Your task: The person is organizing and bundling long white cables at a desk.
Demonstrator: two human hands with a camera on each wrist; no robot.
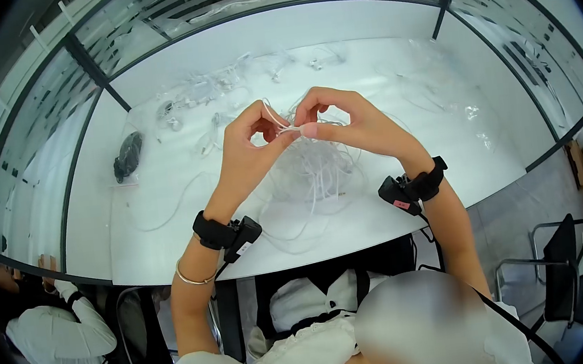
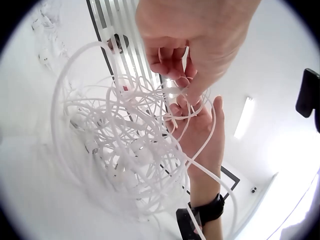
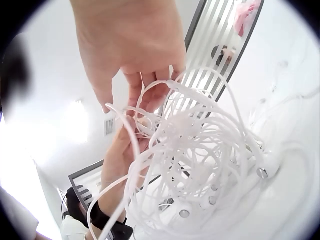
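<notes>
Both hands meet above the middle of the white table (image 1: 406, 191), fingertips close together. My left hand (image 1: 240, 148) pinches a strand of thin white cable between thumb and fingers. Opposite it, my right hand (image 1: 364, 124) pinches white cable too, thumb towards the left fingertips. Below them hangs a loose tangle of white cable (image 1: 315, 169), its loops spreading down towards the table. In the right wrist view the tangle (image 3: 195, 140) holds several small white round pieces with metal ends (image 3: 262, 173). A thicker loop (image 2: 56, 105) bows out in the left wrist view.
Clear plastic bags with small white parts (image 1: 221, 83) lie along the back. A black bundle (image 1: 129, 156) sits at the left, and crumpled clear bags (image 1: 481, 130) at the right. Low partitions (image 1: 276, 31) enclose the table. Another person (image 1: 63, 337) sits at the left; a chair (image 1: 560, 267) stands at the right.
</notes>
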